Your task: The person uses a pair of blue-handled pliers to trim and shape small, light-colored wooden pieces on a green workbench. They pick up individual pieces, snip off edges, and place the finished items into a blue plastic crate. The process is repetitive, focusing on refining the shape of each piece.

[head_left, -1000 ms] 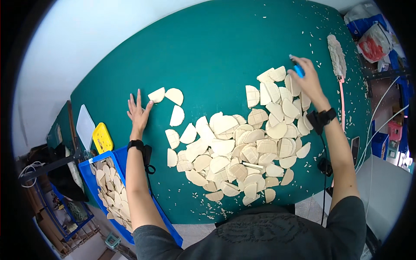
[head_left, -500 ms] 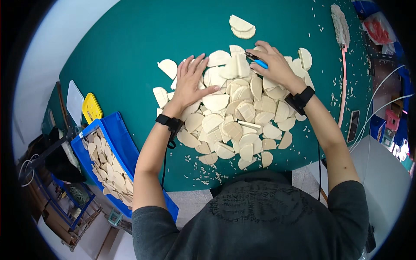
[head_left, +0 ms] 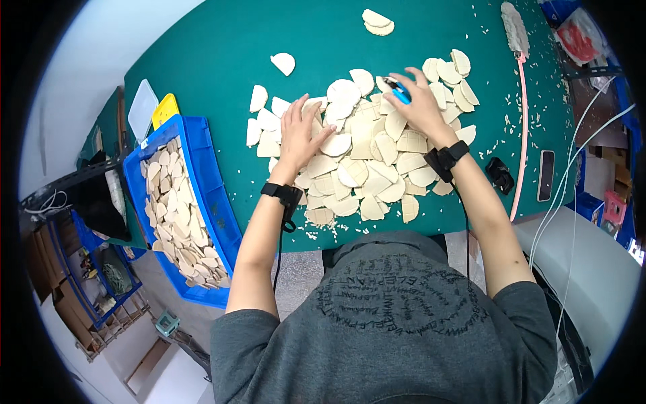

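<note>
Lying heaped: pale half-discs (head_left: 385,145), overlapping on the green table (head_left: 215,71), a few strays apart beyond the pile.
Left hand (head_left: 301,138): loose, palm down, fingers spread over the pile's left side.
Right hand (head_left: 422,108): closed around a blue tool (head_left: 401,93) with a dark tip, above the pile's far right side.
Crate (head_left: 220,202): blue, at the table's left, full of similar pieces.
Duster (head_left: 523,124): pink-handled, on the right, near a phone (head_left: 546,176).

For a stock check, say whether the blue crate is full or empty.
Not empty: pale pieces spread across the crate; depth cannot be told.
</note>
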A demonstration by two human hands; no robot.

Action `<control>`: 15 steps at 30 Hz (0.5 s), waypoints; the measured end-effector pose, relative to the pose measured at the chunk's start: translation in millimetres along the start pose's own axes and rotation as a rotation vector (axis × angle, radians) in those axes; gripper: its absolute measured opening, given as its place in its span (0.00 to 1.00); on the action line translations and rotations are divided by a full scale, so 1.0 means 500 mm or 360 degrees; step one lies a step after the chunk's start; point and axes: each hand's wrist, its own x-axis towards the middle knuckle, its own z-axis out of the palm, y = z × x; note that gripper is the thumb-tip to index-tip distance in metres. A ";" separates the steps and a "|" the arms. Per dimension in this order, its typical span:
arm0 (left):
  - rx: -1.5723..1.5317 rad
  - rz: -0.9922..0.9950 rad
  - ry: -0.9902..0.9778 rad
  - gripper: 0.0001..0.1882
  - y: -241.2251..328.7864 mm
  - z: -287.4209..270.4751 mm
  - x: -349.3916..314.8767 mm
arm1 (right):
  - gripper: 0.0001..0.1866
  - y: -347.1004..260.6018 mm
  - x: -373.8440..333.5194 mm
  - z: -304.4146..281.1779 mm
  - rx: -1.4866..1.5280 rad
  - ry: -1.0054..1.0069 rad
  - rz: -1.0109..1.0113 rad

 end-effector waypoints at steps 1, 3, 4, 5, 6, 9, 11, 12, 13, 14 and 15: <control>-0.0061 -0.0058 0.0042 0.33 0.022 -0.009 -0.015 | 0.24 -0.008 -0.013 -0.022 0.0048 0.0109 0.0067; -0.0076 -0.0089 -0.0047 0.27 0.065 -0.012 -0.057 | 0.24 -0.025 -0.052 -0.064 0.0103 0.0177 0.0045; -0.0166 -0.0162 -0.0090 0.25 0.083 -0.014 -0.068 | 0.24 -0.039 -0.075 -0.083 0.0144 0.0179 0.0044; -0.0200 -0.0133 0.0014 0.23 0.084 -0.004 -0.079 | 0.24 -0.059 -0.102 -0.095 0.0292 0.0037 0.0193; -0.0232 -0.0100 0.0118 0.21 0.076 0.017 -0.094 | 0.24 -0.079 -0.132 -0.107 0.0437 -0.0107 0.0341; -0.1069 -0.0545 0.0038 0.18 0.135 0.004 -0.120 | 0.23 -0.100 -0.223 -0.079 0.0847 -0.0307 0.0388; -0.1892 -0.0721 0.0031 0.18 0.225 -0.058 -0.152 | 0.21 -0.156 -0.260 -0.090 0.0927 -0.0528 0.0398; -0.2078 -0.0696 0.0017 0.20 0.252 -0.080 -0.173 | 0.20 -0.179 -0.274 -0.101 0.0932 -0.0628 0.0377; -0.2123 -0.0688 0.0013 0.21 0.277 -0.106 -0.190 | 0.18 -0.197 -0.288 -0.108 0.1045 -0.0650 0.0399; -0.2169 -0.0677 0.0005 0.21 0.300 -0.129 -0.206 | 0.16 -0.213 -0.298 -0.119 0.1215 -0.0700 0.0410; -0.2177 -0.0701 0.0018 0.21 0.318 -0.144 -0.222 | 0.16 -0.226 -0.305 -0.133 0.1186 -0.0715 0.0342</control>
